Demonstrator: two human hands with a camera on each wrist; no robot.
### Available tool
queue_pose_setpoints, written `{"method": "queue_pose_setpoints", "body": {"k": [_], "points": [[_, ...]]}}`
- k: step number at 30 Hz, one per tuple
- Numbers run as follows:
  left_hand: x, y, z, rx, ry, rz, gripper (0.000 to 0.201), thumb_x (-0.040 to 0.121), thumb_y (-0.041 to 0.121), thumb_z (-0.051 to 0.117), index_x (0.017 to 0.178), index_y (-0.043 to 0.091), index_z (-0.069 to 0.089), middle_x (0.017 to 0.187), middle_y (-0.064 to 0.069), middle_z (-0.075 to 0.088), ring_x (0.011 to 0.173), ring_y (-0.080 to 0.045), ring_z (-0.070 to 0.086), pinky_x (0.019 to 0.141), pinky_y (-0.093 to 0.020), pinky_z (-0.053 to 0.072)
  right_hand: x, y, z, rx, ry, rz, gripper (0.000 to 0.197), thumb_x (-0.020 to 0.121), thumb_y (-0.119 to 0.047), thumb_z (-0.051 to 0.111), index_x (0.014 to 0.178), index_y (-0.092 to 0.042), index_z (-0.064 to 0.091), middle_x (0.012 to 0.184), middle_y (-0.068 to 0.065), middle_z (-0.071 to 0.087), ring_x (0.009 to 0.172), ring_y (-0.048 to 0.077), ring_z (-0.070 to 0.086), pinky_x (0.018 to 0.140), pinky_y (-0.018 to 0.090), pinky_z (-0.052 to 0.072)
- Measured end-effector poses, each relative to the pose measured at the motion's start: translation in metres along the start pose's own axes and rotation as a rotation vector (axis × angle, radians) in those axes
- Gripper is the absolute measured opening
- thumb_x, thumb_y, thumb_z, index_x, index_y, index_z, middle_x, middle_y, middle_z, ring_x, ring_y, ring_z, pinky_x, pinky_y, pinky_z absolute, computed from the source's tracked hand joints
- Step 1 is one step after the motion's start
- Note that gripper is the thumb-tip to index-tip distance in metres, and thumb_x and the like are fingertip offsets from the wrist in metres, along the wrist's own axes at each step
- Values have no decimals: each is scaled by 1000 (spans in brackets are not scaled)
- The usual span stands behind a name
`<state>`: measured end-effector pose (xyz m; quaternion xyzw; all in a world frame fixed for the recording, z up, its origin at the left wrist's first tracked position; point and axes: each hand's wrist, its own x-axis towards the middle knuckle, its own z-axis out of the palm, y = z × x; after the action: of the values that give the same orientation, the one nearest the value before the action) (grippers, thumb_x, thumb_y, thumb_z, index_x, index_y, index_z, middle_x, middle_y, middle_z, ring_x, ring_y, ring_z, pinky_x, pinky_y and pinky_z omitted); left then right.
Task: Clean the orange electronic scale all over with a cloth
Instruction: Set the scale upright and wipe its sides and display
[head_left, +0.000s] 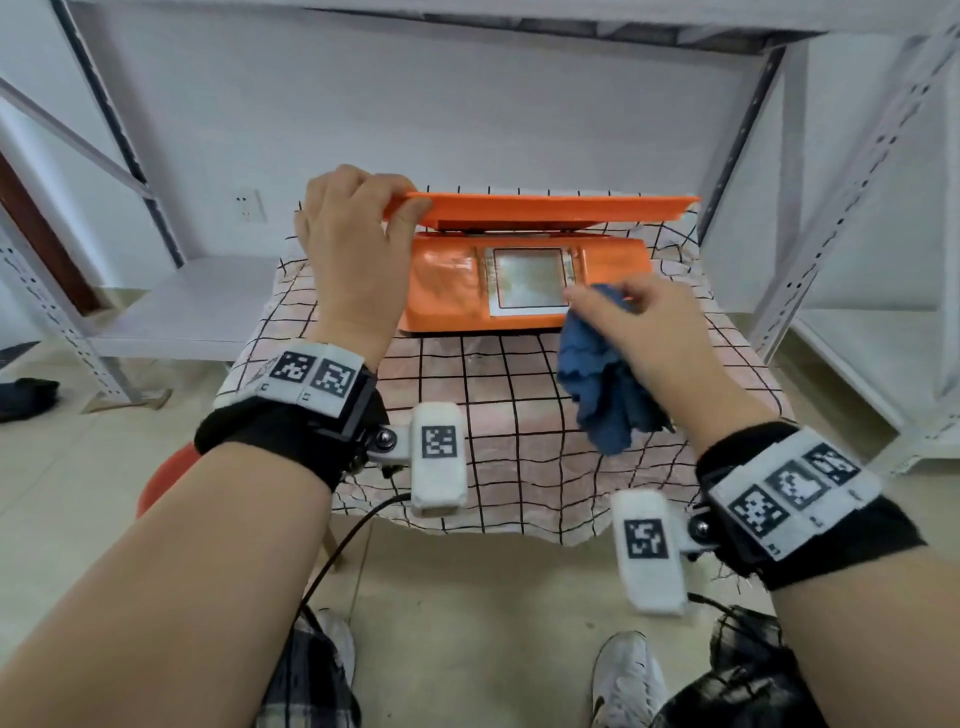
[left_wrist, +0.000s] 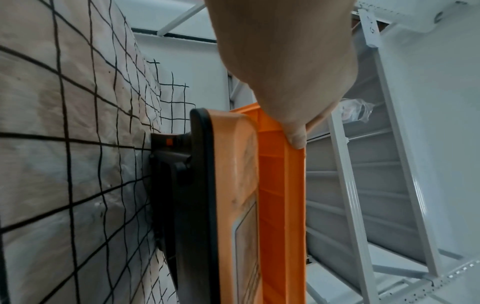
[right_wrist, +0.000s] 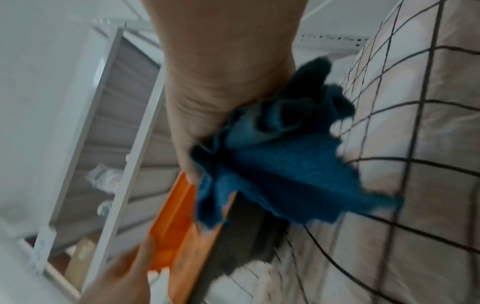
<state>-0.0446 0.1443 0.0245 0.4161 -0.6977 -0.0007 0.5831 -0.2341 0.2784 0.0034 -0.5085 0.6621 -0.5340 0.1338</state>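
Orange electronic scale (head_left: 519, 291) sits on the far part of your desk (head_left: 493, 426), which is covered with a pale cloth printed in a black grid. Its weighing platter (head_left: 550, 208) is on top, and your left hand (head_left: 353, 244) has the platter's left end pinched, fingers curled over the top edge and thumb underneath. From the left wrist view you can see that thumb (left_wrist: 296, 135) pressed against the ribbed underside of the platter, with the scale's black base against the gridded cloth. Whether the platter is lifted clear of the body or just seated on it, I can't tell.

Your right hand (head_left: 639, 332) is closed around a bunched-up blue cloth (head_left: 602, 384), holding it at the near right corner of the scale's front panel, just right of the display window (head_left: 530, 280). Most of the cloth hangs loose below your hand, over the desk. The right wrist view is blurry, but it shows the cloth touching the edge of the scale where the orange shell meets the dark base.

White metal shelving (head_left: 810, 218) stands around and behind the desk. There's a wall socket (head_left: 249, 205) on the far wall to the left, something red and round (head_left: 166, 483) under your left forearm, and your white sneakers (head_left: 626, 680) on the tiled floor.
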Motion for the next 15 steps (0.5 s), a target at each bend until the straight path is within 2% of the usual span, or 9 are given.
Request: {"method": "queue_pose_setpoints", "body": {"k": [3, 5, 7, 9, 11, 13, 15], "points": [[-2, 1, 2, -8, 6, -13, 26, 87, 38, 55, 99, 20, 69, 101, -1, 60, 108, -20, 47, 90, -24, 25, -8, 8, 15, -587, -35, -221, 37, 82, -51, 63, 109, -28, 53, 79, -11, 56, 71, 11, 54, 59, 26, 42], [-2, 1, 2, -32, 13, -35, 25, 87, 38, 56, 99, 20, 69, 101, 0, 60, 108, -18, 47, 91, -23, 27, -7, 11, 24, -771, 48, -331, 37, 87, -49, 57, 115, -26, 51, 79, -5, 60, 72, 20, 57, 59, 28, 42], [-1, 1, 3, -69, 12, -57, 24, 86, 37, 58, 98, 20, 69, 101, 1, 60, 108, -17, 47, 92, -19, 27, -4, 15, 31, -817, 128, -406, 32, 87, -41, 61, 110, -20, 59, 78, 2, 66, 71, 27, 61, 54, 27, 37], [1, 1, 3, -120, 4, -66, 23, 85, 34, 60, 99, 18, 69, 103, 0, 57, 106, -15, 45, 88, -6, 24, -1, 20, 35, -805, 198, -521, 25, 77, -33, 72, 95, -16, 66, 66, 3, 64, 58, 27, 61, 48, 23, 30], [0, -1, 2, -159, -6, -71, 24, 85, 31, 62, 103, 17, 68, 111, -2, 54, 108, -11, 42, 87, 0, 22, 1, 24, 37, -794, 227, -595, 21, 71, -29, 77, 85, -16, 68, 59, 1, 61, 50, 25, 58, 43, 20, 30], [-3, -5, -1, -171, -13, -65, 36, 86, 32, 61, 118, 15, 61, 126, -5, 48, 116, -10, 37, 94, 0, 18, 3, 26, 36, -772, 237, -620, 18, 74, -30, 73, 84, -16, 69, 58, 1, 60, 51, 25, 58, 41, 22, 36], [-9, -7, -6, -155, -67, -107, 62, 86, 42, 61, 138, 13, 42, 142, -8, 34, 130, -14, 29, 107, -12, 16, 6, 25, 35, -735, 239, -619, 20, 76, -32, 68, 86, -16, 70, 60, 3, 63, 52, 26, 59, 41, 26, 44]]}}
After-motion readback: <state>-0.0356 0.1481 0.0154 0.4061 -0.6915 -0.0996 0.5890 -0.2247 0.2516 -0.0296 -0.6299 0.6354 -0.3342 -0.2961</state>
